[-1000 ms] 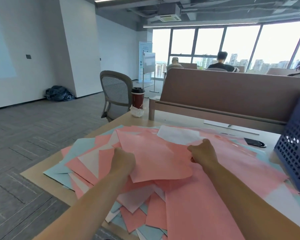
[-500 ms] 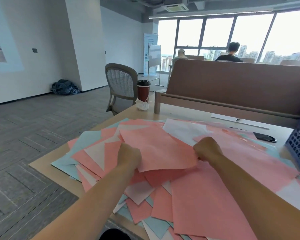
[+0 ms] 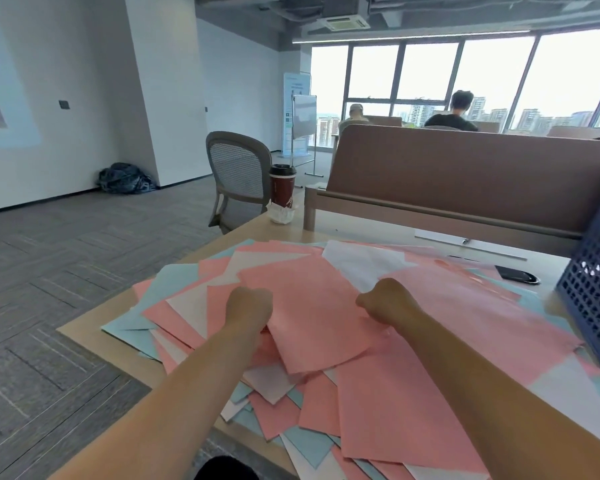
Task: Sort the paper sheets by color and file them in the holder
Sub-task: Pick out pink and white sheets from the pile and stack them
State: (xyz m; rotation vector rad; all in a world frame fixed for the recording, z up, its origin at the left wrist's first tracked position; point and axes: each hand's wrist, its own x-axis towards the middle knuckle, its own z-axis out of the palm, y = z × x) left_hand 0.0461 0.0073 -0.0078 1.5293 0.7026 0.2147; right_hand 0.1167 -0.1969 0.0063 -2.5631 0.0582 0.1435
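Left of the holder (image 3: 593, 299), atop the heap (image 3: 413, 410): pink sheet (image 3: 312, 313), long axis near-to-far (far end skewed left); left hand (image 3: 248, 306) and right hand (image 3: 385, 301) pinch its sides.

A: How's the feed?
B: Bright daylight from the windows (image 3: 492, 74) far right. They blow out to white on my screen, and the seated person (image 3: 451, 116) before them is nearly a silhouette.
A: Shadows?
B: Soft only: a faint one under the pink sheet (image 3: 312, 313) where the left hand (image 3: 248, 306) and right hand (image 3: 385, 301) grip it. The bench (image 3: 361, 232) is evenly lit.
A: Sharpness?
B: Slightly soft all over, and the wide lens bends the holder (image 3: 596, 289) and my view's edges.
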